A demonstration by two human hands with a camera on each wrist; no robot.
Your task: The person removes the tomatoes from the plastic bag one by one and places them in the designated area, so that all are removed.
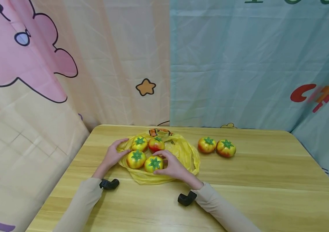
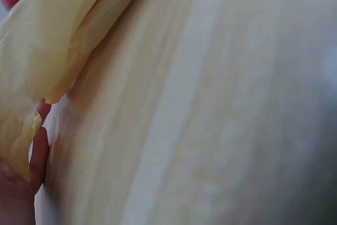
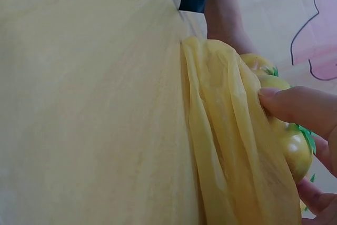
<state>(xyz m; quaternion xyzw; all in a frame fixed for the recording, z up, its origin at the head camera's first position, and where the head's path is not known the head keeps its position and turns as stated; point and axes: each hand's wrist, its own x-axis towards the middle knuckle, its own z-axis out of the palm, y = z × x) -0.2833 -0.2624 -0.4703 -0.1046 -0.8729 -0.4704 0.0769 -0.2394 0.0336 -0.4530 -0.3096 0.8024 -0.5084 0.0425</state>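
Note:
A yellow plastic bag lies spread on the table with several red-and-yellow tomatoes on it, each topped by a green star-shaped leaf. My left hand holds the bag's left edge, thumb beside the left tomatoes. In the left wrist view, the bag's edge drapes over the left fingers. With thumb and fingers, my right hand grips the front right tomato. The right wrist view shows the right thumb against that tomato, above the bag's folded side.
Two more tomatoes, one beside the other, sit on the wooden table to the right of the bag. Printed curtains hang behind the table. A black camera mount is on the right wrist.

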